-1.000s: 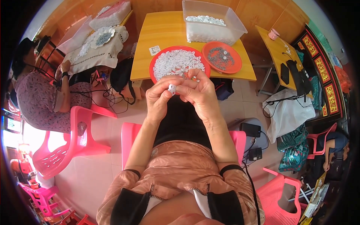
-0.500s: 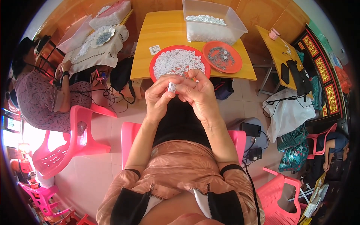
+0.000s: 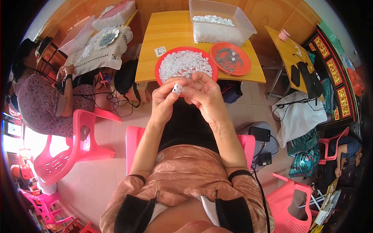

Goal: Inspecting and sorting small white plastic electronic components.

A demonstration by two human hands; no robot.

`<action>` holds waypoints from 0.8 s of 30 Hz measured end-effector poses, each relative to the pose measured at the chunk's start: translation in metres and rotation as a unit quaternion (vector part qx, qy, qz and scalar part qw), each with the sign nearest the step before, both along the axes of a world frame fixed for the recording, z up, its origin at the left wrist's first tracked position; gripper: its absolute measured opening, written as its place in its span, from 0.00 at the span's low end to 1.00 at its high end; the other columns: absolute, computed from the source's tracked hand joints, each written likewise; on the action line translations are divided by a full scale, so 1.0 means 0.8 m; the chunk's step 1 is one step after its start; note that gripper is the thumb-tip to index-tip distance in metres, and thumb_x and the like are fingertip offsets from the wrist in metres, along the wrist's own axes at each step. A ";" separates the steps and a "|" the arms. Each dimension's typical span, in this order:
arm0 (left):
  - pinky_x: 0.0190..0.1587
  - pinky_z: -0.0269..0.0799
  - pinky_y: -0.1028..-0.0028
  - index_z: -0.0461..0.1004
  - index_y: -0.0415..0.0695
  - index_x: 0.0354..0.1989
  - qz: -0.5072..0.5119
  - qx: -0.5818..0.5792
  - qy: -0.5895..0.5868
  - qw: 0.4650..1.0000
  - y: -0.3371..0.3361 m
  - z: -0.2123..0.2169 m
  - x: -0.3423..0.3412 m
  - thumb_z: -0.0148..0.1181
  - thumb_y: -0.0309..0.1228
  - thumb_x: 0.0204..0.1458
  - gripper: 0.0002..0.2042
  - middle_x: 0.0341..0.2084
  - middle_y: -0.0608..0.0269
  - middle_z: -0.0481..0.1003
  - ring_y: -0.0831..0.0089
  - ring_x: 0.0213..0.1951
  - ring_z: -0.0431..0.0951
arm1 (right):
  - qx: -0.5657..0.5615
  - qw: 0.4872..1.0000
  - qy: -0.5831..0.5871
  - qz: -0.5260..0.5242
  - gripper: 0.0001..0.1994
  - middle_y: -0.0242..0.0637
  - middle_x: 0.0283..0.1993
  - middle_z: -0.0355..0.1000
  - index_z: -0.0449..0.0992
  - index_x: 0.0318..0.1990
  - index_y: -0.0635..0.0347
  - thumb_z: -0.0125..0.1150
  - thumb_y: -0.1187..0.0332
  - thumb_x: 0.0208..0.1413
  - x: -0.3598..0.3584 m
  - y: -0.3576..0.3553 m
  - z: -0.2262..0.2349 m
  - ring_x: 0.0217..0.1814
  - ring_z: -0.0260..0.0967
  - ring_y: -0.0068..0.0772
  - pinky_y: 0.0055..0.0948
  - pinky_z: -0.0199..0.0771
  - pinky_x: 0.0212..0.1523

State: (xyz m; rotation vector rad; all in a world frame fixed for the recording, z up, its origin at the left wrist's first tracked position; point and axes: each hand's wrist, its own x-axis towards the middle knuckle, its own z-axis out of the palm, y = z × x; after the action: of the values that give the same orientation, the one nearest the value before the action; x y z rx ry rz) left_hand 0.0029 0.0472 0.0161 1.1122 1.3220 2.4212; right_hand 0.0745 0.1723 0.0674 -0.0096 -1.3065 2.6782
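Observation:
Just in front of a red plate [image 3: 157, 69], my two hands come together on a small white plastic piece [image 3: 177, 89] with dark holes in its face. My left hand [image 3: 162, 101] pinches it between thumb and fingers. From the other side, the thumb and fingertips of my right hand [image 3: 206, 98] press against it. Many loose white plastic pieces [image 3: 182, 64] fill the red plate, whose near edge is partly hidden by my fingers. Beside it, an orange-red plate [image 3: 246, 64] carries small grey metal parts [image 3: 229, 58] and a few white pieces.
Both plates rest on a yellow table [image 3: 167, 31], with a clear plastic bin [image 3: 217, 38] of white pieces at its back. At left, a person [image 3: 42, 97] works beside a cloth-covered table [image 3: 97, 58]. Pink chairs [image 3: 58, 163] and black cables [image 3: 256, 171] lie around me.
The white piece has been turned between my fingers, so another face shows. My hands have hardly moved; the person at left has shifted their hands slightly.

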 end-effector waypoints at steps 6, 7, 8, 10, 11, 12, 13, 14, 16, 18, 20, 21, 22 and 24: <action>0.54 0.64 0.67 0.74 0.37 0.45 -0.019 0.011 -0.008 1.000 0.000 0.000 0.001 0.59 0.41 0.52 0.19 0.43 0.57 0.73 0.67 0.49 0.70 | -0.016 1.000 -0.012 0.006 0.15 0.32 0.26 0.71 0.64 0.36 0.55 0.64 0.80 0.46 0.001 0.000 0.002 0.21 0.58 0.15 0.16 0.57 0.22; 0.54 0.64 0.67 0.74 0.37 0.45 -0.024 0.016 -0.007 1.000 0.000 0.001 0.000 0.59 0.41 0.52 0.20 0.43 0.57 0.73 0.67 0.49 0.70 | -0.016 1.000 -0.012 0.006 0.15 0.32 0.26 0.71 0.64 0.36 0.55 0.64 0.80 0.46 0.001 0.000 0.002 0.21 0.58 0.15 0.16 0.57 0.22; 0.54 0.64 0.67 0.74 0.37 0.45 -0.030 0.021 -0.006 0.999 0.000 0.001 0.000 0.59 0.41 0.52 0.20 0.42 0.57 0.73 0.67 0.49 0.70 | -0.016 1.000 -0.016 0.010 0.15 0.32 0.27 0.72 0.64 0.36 0.55 0.64 0.80 0.46 0.000 0.001 0.001 0.21 0.58 0.15 0.16 0.57 0.23; 0.54 0.64 0.67 0.74 0.37 0.45 -0.030 0.022 -0.007 0.999 -0.001 0.001 0.000 0.59 0.41 0.51 0.20 0.42 0.57 0.73 0.67 0.49 0.71 | -0.017 1.000 -0.021 0.014 0.15 0.32 0.27 0.72 0.64 0.36 0.55 0.64 0.80 0.46 0.000 0.001 0.001 0.22 0.57 0.14 0.16 0.57 0.23; 0.54 0.64 0.67 0.74 0.38 0.45 -0.031 0.023 -0.009 0.999 -0.001 0.001 0.000 0.60 0.41 0.51 0.20 0.42 0.57 0.74 0.67 0.48 0.71 | -0.023 0.999 -0.033 0.010 0.15 0.32 0.27 0.72 0.64 0.36 0.55 0.64 0.80 0.46 0.001 0.001 0.003 0.22 0.57 0.14 0.16 0.57 0.23; 0.54 0.64 0.67 0.74 0.38 0.45 -0.031 0.023 -0.010 0.999 0.000 0.000 0.000 0.60 0.41 0.51 0.20 0.42 0.57 0.74 0.67 0.48 0.71 | -0.029 0.999 -0.046 0.005 0.15 0.32 0.28 0.72 0.64 0.36 0.55 0.64 0.79 0.46 0.001 0.001 0.004 0.21 0.57 0.14 0.17 0.58 0.23; 0.53 0.64 0.67 0.74 0.38 0.45 -0.028 0.024 -0.012 0.999 0.002 0.000 0.000 0.60 0.40 0.51 0.19 0.42 0.57 0.74 0.67 0.48 0.71 | -0.029 0.998 -0.046 0.005 0.15 0.32 0.28 0.72 0.64 0.36 0.55 0.64 0.79 0.46 0.001 0.002 0.002 0.21 0.57 0.14 0.17 0.58 0.23; 0.53 0.65 0.67 0.74 0.37 0.45 -0.025 0.026 -0.013 0.999 0.002 0.000 0.000 0.60 0.40 0.52 0.19 0.42 0.57 0.74 0.67 0.47 0.72 | -0.027 0.999 -0.033 0.012 0.15 0.32 0.28 0.72 0.64 0.36 0.55 0.64 0.80 0.46 0.000 0.003 -0.001 0.22 0.58 0.14 0.16 0.58 0.23; 0.53 0.65 0.67 0.74 0.37 0.44 -0.031 0.022 -0.018 0.999 0.000 0.001 -0.001 0.59 0.40 0.52 0.18 0.42 0.57 0.74 0.68 0.47 0.72 | -0.024 0.999 -0.021 0.018 0.15 0.32 0.28 0.72 0.64 0.37 0.55 0.64 0.80 0.46 0.000 0.003 -0.002 0.22 0.58 0.14 0.16 0.58 0.24; 0.52 0.66 0.67 0.74 0.37 0.44 -0.036 0.018 -0.022 0.999 -0.001 0.002 0.000 0.58 0.39 0.53 0.17 0.42 0.57 0.74 0.68 0.47 0.72 | -0.027 0.999 -0.023 0.003 0.15 0.33 0.29 0.73 0.64 0.36 0.56 0.64 0.80 0.46 0.000 0.000 -0.001 0.22 0.58 0.14 0.16 0.58 0.24; 0.50 0.67 0.71 0.74 0.36 0.41 0.016 0.011 -0.041 0.999 0.003 0.008 0.004 0.58 0.33 0.54 0.13 0.42 0.58 0.74 0.71 0.46 0.72 | -0.017 1.000 -0.015 -0.009 0.14 0.33 0.29 0.73 0.64 0.36 0.57 0.64 0.79 0.46 -0.003 0.003 -0.006 0.23 0.60 0.14 0.16 0.59 0.24; 0.50 0.67 0.71 0.74 0.36 0.41 0.015 0.011 -0.040 0.999 0.006 0.013 0.008 0.58 0.33 0.54 0.13 0.42 0.58 0.74 0.71 0.46 0.72 | -0.006 1.000 -0.006 -0.021 0.14 0.34 0.29 0.73 0.64 0.36 0.57 0.64 0.79 0.47 -0.004 0.005 -0.008 0.24 0.62 0.14 0.15 0.59 0.25; 0.49 0.68 0.73 0.74 0.36 0.41 0.050 0.004 -0.080 0.996 0.009 0.021 0.014 0.58 0.29 0.53 0.10 0.41 0.58 0.74 0.72 0.46 0.72 | -0.006 1.000 -0.006 -0.022 0.14 0.34 0.29 0.73 0.64 0.36 0.57 0.64 0.79 0.47 -0.005 0.006 -0.009 0.24 0.62 0.14 0.15 0.59 0.25; 0.48 0.68 0.75 0.74 0.36 0.40 0.087 -0.003 -0.119 0.989 0.007 0.025 0.018 0.58 0.25 0.53 0.08 0.41 0.59 0.74 0.74 0.45 0.73 | 0.033 0.997 0.000 -0.065 0.13 0.35 0.33 0.75 0.66 0.39 0.60 0.63 0.79 0.48 -0.006 0.007 -0.009 0.24 0.62 0.13 0.14 0.59 0.25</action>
State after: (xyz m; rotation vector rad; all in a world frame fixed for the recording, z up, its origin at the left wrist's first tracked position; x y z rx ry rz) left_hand 0.0176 0.0528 0.0357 0.7029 1.3964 2.5723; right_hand 0.0700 0.1776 0.0598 -0.0830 -1.3438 2.5259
